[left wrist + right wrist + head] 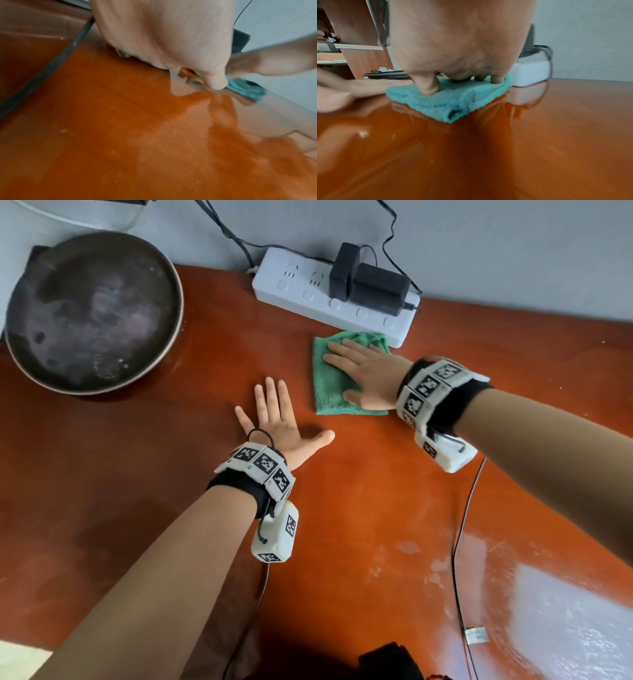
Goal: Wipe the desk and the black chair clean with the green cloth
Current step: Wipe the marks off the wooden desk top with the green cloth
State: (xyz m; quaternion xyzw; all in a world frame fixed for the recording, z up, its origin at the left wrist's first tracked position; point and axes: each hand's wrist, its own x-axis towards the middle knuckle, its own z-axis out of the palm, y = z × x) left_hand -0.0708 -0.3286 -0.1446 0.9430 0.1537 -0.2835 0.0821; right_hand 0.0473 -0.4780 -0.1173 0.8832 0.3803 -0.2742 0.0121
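Observation:
The folded green cloth (330,392) lies on the glossy orange-brown desk (359,508), close to the power strip. My right hand (359,371) lies flat on the cloth with straight spread fingers, pressing it down; the right wrist view shows the cloth (453,104) under my thumb and fingertips (495,80). My left hand (277,422) rests flat on the bare desk just left of the cloth, fingers spread, holding nothing. In the left wrist view a corner of the cloth (247,90) peeks past my left hand (171,40). The black chair is not in view.
A white power strip (329,299) with two black adapters (370,282) sits against the wall behind the cloth. A large dark round pan (92,309) occupies the back left. A thin cable (460,529) trails across the desk on the right. Pale smears mark the right front.

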